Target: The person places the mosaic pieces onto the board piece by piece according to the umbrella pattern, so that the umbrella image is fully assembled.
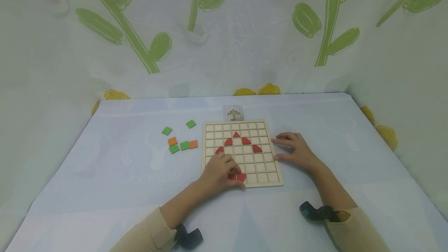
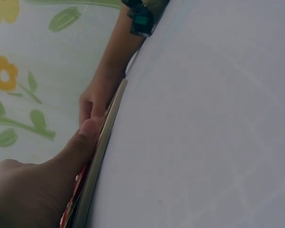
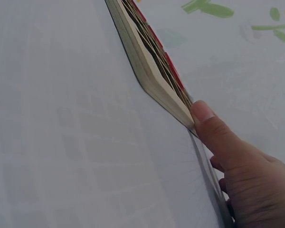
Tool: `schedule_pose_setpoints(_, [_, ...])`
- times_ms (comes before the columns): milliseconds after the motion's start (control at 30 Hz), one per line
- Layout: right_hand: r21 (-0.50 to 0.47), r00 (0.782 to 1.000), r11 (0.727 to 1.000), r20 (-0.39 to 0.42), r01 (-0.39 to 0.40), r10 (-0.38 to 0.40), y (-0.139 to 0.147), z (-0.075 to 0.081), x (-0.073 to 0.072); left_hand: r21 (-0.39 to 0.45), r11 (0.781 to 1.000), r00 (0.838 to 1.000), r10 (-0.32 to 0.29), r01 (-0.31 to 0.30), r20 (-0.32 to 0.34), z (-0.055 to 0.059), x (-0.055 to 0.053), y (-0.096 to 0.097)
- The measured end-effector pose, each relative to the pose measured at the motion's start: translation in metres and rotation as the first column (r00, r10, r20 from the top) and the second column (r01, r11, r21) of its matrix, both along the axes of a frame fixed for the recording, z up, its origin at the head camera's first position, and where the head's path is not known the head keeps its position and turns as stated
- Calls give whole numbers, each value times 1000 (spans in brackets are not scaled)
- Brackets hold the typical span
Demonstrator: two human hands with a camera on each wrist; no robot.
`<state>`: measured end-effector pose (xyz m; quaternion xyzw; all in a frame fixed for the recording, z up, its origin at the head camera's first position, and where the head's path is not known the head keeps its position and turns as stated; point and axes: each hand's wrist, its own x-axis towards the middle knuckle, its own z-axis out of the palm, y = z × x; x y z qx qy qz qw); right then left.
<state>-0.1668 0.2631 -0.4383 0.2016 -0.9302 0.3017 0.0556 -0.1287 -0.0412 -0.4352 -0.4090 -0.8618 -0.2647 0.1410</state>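
A wooden grid board (image 1: pixel 262 177) lies on the table with red tiles in some cells. A red triangle (image 1: pixel 236 134) is near the top, and curved red tiles (image 1: pixel 246 141) step down on both sides. My left hand (image 1: pixel 218 172) lies over the lower left of the board, fingers bent. Its fingertips and thumb are close around a curved red tile (image 1: pixel 241 177) in the bottom row; whether they pinch it cannot be made out. At the board's right edge, my right hand (image 1: pixel 296 151) rests with fingers loosely extended, its thumb (image 3: pixel 203 111) touching the rim.
Left of the board lie several loose green tiles (image 1: pixel 191 123) and two orange tiles (image 1: pixel 193 144). A small pattern card (image 1: pixel 233 113) with a gridded picture sits just behind the board. Walls (image 1: pixel 245 49) printed with leaves enclose the back and sides of the table (image 1: pixel 115 158).
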Motion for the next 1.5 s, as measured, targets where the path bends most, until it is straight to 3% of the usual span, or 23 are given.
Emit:
schedule_pose_setpoints(533, [4,1000,1000,-18,-5,6,0,-1,-1,18,1000,998,15,-16,69,4,2,-3])
schedule_pose_setpoints(667, [0,1000,1000,-16,-4,4,0,0,-1,22,999,993,29,-32,113,6,1,-5])
schedule_pose_setpoints(1033, [5,1000,1000,6,8,-9,-1,2,1,16,997,962,74,-81,265,15,-4,-11])
schedule_pose_setpoints(1267, [-4,1000,1000,-2,-3,3,-1,2,1,-29,987,898,155,-157,412,17,-12,-20])
schedule_pose_setpoints(1333, [0,1000,1000,3,-3,3,-2,2,1,-4,986,896,152,-166,416,18,-14,-23])
schedule_pose_setpoints(1433, [8,1000,1000,21,7,-7,-2,2,1,45,986,913,132,-161,385,21,-17,-27])
schedule_pose_setpoints(1500, [9,999,1000,31,13,-13,-2,3,1,73,983,915,126,-166,383,23,-19,-30])
